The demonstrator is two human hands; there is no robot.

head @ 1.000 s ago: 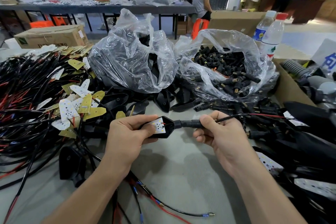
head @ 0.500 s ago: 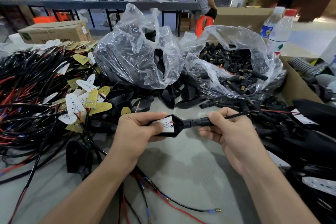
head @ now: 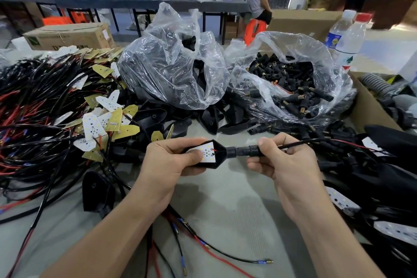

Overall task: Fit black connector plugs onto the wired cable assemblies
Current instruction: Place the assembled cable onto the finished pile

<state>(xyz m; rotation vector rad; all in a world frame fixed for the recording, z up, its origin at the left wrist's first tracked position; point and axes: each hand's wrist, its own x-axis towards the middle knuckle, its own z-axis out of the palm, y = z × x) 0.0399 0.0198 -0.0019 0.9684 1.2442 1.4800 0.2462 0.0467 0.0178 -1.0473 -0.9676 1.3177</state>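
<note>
Our left hand grips a glossy black teardrop housing lined with a white dotted board. Our right hand curls round the ribbed cylindrical plug at its tip, in front of the crinkled clear bag.

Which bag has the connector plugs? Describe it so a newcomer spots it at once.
Two clear plastic bags stand in the middle of the grey table. Take the right-hand bag, next to the two water bottles. Its mouth gapes open on small black barrel plugs with brass ends, while the left bag holds larger, smooth black shells.
</note>
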